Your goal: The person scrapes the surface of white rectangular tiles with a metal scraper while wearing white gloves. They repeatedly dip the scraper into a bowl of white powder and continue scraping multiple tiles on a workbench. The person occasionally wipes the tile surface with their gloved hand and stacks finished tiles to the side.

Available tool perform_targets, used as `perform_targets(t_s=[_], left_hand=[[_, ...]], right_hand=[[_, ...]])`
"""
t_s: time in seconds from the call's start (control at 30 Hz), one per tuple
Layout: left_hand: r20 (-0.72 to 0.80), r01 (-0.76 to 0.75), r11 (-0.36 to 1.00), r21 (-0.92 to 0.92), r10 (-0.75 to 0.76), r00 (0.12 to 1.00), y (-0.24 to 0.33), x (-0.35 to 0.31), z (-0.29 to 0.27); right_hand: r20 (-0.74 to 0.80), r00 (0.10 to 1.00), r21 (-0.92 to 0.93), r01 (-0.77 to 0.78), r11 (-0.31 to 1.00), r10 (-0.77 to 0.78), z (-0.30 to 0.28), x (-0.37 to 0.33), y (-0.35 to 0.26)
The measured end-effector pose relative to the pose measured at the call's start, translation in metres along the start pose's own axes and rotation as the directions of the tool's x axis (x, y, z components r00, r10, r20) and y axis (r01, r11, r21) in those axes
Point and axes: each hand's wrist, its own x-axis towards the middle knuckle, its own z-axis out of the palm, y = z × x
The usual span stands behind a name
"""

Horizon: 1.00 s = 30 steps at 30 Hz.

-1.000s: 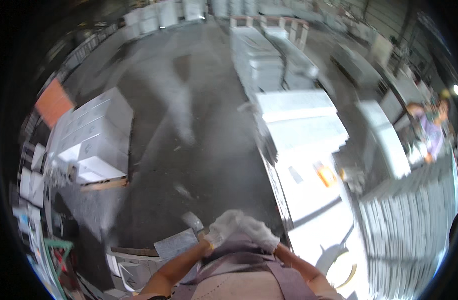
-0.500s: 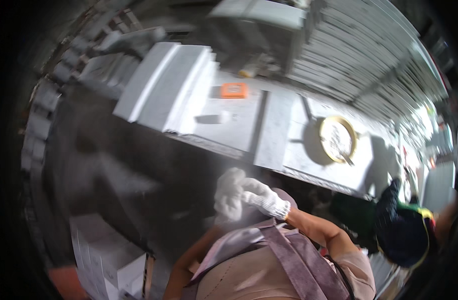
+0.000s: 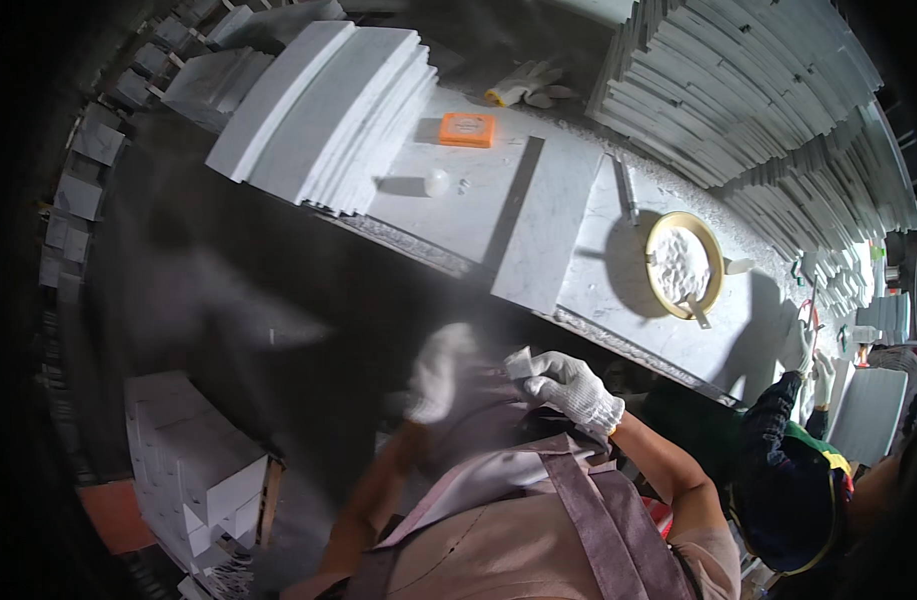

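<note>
Both my hands wear white knitted gloves, held before my body below the bench's near edge. My right hand (image 3: 575, 392) pinches a small pale block-like piece (image 3: 519, 363) between thumb and fingers; its exact kind is unclear. My left hand (image 3: 443, 375) is apart from it, smeared by motion, with its fingers not readable. Ahead on the bench lies a flat pale slab (image 3: 545, 240), with a yellow-rimmed bowl (image 3: 716, 262) of white powdery material to its right. A scraper (image 3: 697, 313) leans in the bowl.
Stacked pale slabs stand on the bench's left (image 3: 323, 110) and far right (image 3: 738, 90). An orange box (image 3: 466, 129), a small white cup (image 3: 436, 182) and gloves (image 3: 526, 84) lie between. Pale blocks (image 3: 193, 460) sit lower left. A co-worker (image 3: 793, 490) works at right.
My hands, together before, are now apart. The right has moved slightly right and shows the pale piece in its fingers; the left is blurred by movement. The view has shifted slightly.
</note>
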Motion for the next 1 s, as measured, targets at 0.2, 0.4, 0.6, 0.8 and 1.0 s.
perform_targets(t_s=[0.2,0.4,0.6,0.8,1.0], left_hand=[[0.22,-0.159,0.154,0.975,-0.595,0.773,-0.125,-0.043,-0.107],[0.281,-0.435,-0.05,0.899,-0.695,0.661,-0.21,-0.106,-0.102],[0.04,0.118,0.182,0.976,-0.686,0.726,-0.241,-0.1,-0.111],[0.056,0.22,0.288,0.932,-0.714,0.698,-0.242,-0.099,-0.109],[0.074,0.268,0.31,0.912,-0.768,0.636,-0.216,-0.056,-0.097]], right_hand=[[-0.478,0.876,-0.066,-0.104,0.992,0.06,-0.058,-0.039,0.019],[-0.611,0.779,0.002,-0.176,0.984,0.141,-0.062,-0.041,0.045],[-0.597,0.783,-0.502,-0.194,0.843,-0.175,-0.083,0.0,0.049],[-0.439,0.727,-0.838,-0.121,0.532,-0.528,-0.103,0.046,0.026],[-0.455,0.723,-0.854,-0.189,0.484,-0.52,-0.118,0.081,0.02]])
